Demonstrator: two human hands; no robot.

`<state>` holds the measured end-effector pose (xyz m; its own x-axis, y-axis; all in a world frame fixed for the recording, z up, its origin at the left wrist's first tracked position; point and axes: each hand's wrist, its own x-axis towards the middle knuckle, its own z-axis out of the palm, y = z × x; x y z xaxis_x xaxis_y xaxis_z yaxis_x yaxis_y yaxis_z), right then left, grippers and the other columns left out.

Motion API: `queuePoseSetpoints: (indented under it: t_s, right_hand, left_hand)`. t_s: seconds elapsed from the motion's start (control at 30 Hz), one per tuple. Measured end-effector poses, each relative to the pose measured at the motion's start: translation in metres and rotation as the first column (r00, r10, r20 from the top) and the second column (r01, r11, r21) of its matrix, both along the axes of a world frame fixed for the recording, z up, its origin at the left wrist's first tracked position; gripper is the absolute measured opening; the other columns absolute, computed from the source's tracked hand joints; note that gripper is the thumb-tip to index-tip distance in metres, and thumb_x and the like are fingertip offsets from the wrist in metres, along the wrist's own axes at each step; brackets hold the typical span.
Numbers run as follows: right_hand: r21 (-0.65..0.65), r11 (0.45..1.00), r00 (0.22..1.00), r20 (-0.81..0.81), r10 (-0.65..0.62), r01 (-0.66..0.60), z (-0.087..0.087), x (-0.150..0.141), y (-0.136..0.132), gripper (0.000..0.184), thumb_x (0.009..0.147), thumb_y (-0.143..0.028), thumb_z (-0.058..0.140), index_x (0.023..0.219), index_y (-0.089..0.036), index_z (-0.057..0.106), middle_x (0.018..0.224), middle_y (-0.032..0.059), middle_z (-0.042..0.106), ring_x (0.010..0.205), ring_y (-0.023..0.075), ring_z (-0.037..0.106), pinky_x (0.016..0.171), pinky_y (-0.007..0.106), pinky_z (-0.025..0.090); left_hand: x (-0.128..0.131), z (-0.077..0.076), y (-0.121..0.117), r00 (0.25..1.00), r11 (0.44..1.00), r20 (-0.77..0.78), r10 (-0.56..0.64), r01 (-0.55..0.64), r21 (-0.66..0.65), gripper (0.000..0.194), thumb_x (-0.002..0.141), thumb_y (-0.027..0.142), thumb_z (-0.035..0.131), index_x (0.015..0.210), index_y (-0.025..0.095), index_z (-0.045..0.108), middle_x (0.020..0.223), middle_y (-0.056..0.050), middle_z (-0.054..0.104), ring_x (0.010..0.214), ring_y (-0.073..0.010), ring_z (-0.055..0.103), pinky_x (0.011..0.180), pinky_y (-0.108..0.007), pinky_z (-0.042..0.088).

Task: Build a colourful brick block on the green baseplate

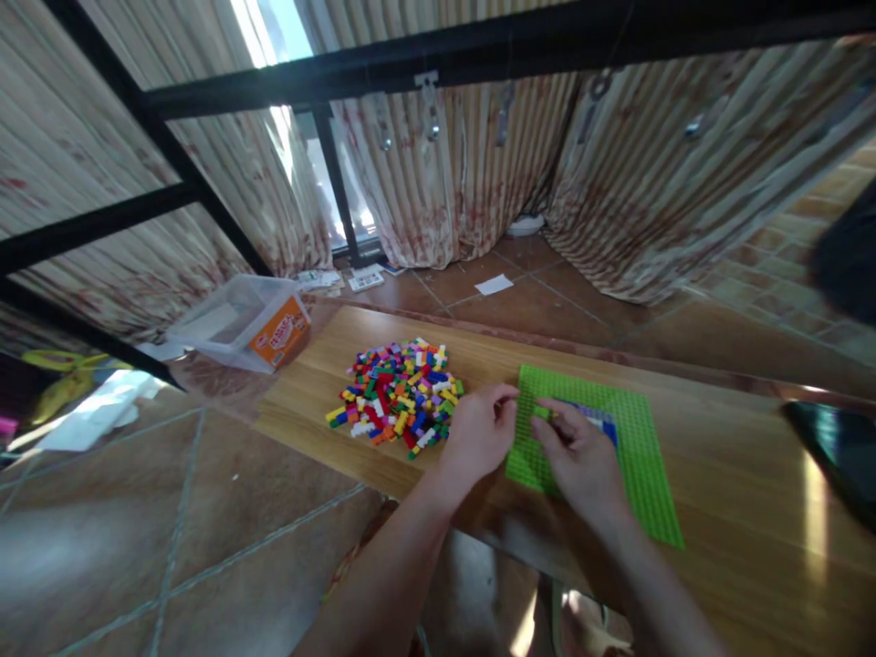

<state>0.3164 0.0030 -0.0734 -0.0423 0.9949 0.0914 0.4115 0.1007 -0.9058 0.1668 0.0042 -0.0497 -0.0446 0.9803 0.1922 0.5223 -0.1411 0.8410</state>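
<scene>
A green studded baseplate [647, 456] lies on the wooden bench. Over it is my right hand [585, 461], with thumb and index finger closed on a small yellow-green toy brick [542, 412]. Blue and white bricks [608, 425] sit on the plate, partly hidden behind that hand. My left hand [481, 429] hovers by the plate's left edge, fingers curled together; whatever they may hold is hidden. Just left of it spreads a pile of loose toy bricks [401, 397] in many colours.
A clear plastic box [236, 319] with an orange label stands at the bench's [315, 365] left end. A dark flat object [831, 452] rests at the right. Black metal bars [438, 64] and striped curtains [465, 173] are beyond; paper [494, 285] lies on the tiled floor.
</scene>
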Motion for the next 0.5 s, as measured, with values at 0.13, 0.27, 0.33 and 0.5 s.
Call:
queuePoseSetpoints:
  t_s: [0.13,0.27,0.33,0.5]
  right_hand:
    - [0.024,0.996,0.983,0.166,0.082,-0.087,0.002,-0.022,-0.007,0.04,0.086,-0.044,0.052,0.111,-0.016,0.065,0.056,-0.0038,0.052,0.047,0.0136,0.046,0.051,0.027,0.036]
    - [0.02,0.987,0.956,0.251,0.15,-0.16,-0.001,-0.043,-0.011,0.04,0.089,-0.042,0.047,0.116,-0.018,0.063,0.059,-0.0027,0.056,0.049,0.015,0.052,0.054,0.028,0.037]
    - [0.016,0.982,0.93,0.324,0.171,-0.186,-0.004,-0.051,-0.012,0.038,0.091,-0.04,0.046,0.119,-0.02,0.062,0.064,-0.001,0.061,0.054,0.0168,0.057,0.057,0.028,0.04]
    - [0.002,0.981,0.853,0.493,0.17,-0.196,-0.007,-0.066,-0.011,0.035,0.091,-0.034,0.048,0.124,-0.025,0.059,0.087,0.0032,0.072,0.073,0.0218,0.068,0.064,0.03,0.042]
  left_hand:
    - [-0.036,0.006,0.01,0.986,0.986,-0.024,0.163,-0.162,0.022,0.021,0.087,0.016,0.053,0.1,0.017,0.07,0.096,-0.005,0.074,0.084,-0.0156,0.067,0.081,-0.027,0.052]
    - [-0.083,0.01,0.016,0.938,0.945,-0.116,0.326,-0.327,0.012,0.022,0.086,0.014,0.053,0.098,0.016,0.07,0.096,-0.006,0.074,0.085,-0.0169,0.068,0.081,-0.028,0.051]
    - [-0.1,0.011,0.016,0.917,0.931,-0.192,0.351,-0.363,-0.029,0.022,0.086,0.015,0.053,0.098,0.017,0.071,0.094,-0.006,0.074,0.084,-0.0181,0.068,0.079,-0.029,0.051]
    - [-0.108,0.012,0.01,0.888,0.951,-0.384,0.254,-0.302,-0.069,0.028,0.083,0.012,0.053,0.104,0.018,0.07,0.104,-0.007,0.073,0.095,-0.0201,0.067,0.088,-0.031,0.05]
